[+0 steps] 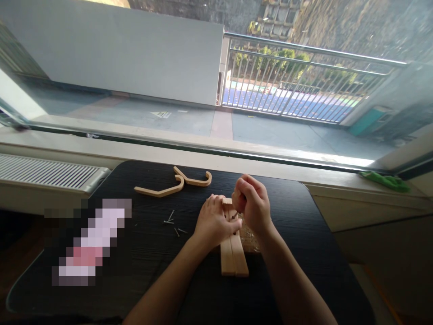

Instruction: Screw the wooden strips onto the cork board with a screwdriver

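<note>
Two light wooden bars (234, 259) lie side by side near the middle of the black table, with small dark holes in them. My left hand (214, 223) wraps over their left side and grips them, its thumb reaching across the top. Above the bars, my right hand (253, 203) is closed in a fist. A thin dark shaft (234, 216) shows beneath it, pointing down at the wood; the rest of this tool is hidden in the fingers. Under and right of the bars sits a clear plastic bag or tray (251, 241), partly covered, with small bits in it.
Several loose screws (169, 220) lie left of my hands. Two bent wooden hooked pieces (158, 193) rest at the table's back. A blurred-out pinkish item (91, 246) is at the left. Beyond the black table (291, 271) are a radiator (50, 174), a window sill and a green cloth (385, 180).
</note>
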The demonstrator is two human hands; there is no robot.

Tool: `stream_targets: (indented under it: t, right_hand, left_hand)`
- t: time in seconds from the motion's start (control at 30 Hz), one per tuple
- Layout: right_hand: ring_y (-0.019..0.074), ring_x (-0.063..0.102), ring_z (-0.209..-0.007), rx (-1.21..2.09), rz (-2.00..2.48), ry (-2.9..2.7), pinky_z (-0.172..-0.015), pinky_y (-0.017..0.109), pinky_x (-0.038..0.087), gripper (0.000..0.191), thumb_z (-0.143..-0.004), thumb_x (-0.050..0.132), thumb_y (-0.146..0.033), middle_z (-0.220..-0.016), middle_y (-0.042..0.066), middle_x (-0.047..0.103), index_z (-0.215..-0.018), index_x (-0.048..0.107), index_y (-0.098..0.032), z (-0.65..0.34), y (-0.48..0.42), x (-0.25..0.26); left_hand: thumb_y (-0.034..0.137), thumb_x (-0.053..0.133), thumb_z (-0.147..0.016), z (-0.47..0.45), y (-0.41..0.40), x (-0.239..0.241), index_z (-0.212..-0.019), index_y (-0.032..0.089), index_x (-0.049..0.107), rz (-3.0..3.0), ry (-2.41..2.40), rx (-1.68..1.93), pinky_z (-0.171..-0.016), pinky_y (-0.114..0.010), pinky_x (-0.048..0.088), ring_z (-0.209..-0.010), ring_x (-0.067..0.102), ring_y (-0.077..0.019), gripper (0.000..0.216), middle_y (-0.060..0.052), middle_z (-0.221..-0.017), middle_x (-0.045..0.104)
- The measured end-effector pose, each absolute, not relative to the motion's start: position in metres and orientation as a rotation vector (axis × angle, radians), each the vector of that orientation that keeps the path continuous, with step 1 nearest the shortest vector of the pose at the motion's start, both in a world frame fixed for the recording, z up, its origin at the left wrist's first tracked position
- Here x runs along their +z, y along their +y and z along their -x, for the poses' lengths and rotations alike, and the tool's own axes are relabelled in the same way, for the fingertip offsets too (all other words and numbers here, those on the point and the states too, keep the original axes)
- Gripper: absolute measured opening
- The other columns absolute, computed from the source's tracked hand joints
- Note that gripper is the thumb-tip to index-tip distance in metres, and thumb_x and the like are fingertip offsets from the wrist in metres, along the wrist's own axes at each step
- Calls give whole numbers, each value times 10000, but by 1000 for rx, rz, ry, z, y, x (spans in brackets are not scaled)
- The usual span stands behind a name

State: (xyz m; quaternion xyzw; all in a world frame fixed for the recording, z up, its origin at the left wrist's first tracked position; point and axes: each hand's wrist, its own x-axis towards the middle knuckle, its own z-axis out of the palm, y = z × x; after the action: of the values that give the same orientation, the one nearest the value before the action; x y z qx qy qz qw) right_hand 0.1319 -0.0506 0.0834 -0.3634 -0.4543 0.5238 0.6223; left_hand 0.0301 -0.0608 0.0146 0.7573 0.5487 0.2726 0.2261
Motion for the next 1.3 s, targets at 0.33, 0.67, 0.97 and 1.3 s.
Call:
stream_targets:
  t: [0.33,0.67,0.97,1.3]
  right_hand:
    - [58,247,-366,965,960,-920,-347,206,201,313,-824,545,-300,-431,-91,355,-557,399,-227,-118,-51,87]
    - [87,297,-445,910,992,-1122,-417,239,246,327,-887,474,-327,-493,-65,364,-582,436,-215,-123,-59,84]
    - [117,318,-494,1459,801,-1150,-484,238,274,229,-721,482,-160,-540,-83,420,-938,515,-226,-139,-54,87]
    - [210,538,-941,1192,746,-1628,-873,361,400,301,-650,456,-88,-924,38,609,-849,639,-220,-170,-33,94]
  left_hand:
    - [318,684,-675,-31,-60,10,-1045,168,541,-2114,1554,688,-1131,-480,373,-1187,551,-332,424,-128,-1103,618]
    - [314,668,-674,-31,-61,14,-934,188,533,-2114,1545,705,-1108,-494,391,-1114,582,-321,319,-108,-1014,629]
    - [330,684,-683,-30,-62,21,-870,202,540,-2091,1537,707,-959,-479,485,-1030,586,-306,268,-77,-932,598]
    - [305,714,-677,-30,-61,18,-974,201,571,-2054,1491,754,-1063,-486,417,-1104,564,-291,345,-75,-1041,629]
